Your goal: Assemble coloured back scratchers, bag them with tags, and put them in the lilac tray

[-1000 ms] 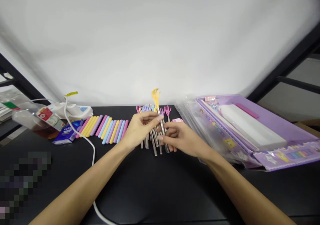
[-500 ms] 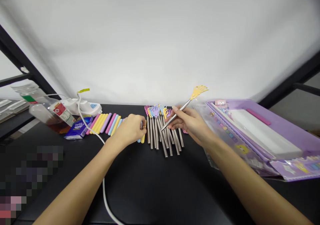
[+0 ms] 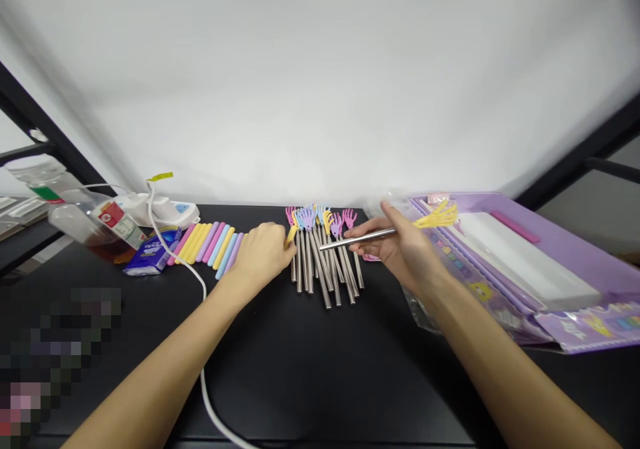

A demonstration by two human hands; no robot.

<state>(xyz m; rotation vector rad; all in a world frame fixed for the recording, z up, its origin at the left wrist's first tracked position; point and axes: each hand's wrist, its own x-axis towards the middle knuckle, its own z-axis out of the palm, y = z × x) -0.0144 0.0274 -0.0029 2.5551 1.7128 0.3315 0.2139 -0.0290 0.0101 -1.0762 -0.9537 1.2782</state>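
Note:
My right hand grips a metal rod with a yellow claw head, held level and pointing right over the purple packs. My left hand is curled on a yellow sleeve at the right end of the row of pastel sleeves. Between the two hands lies a bunch of metal rods with coloured claw heads on the black table.
Purple packs in clear plastic fill the right side. At the left stand a tilted plastic bottle, a blue tissue pack and a white power strip with its cable running toward me. Black frame bars rise at both sides.
My right hand swung the yellow-headed rod from upright down to level, pointing right. My left hand let go of the rod, moved left to the sleeves and took a yellow one.

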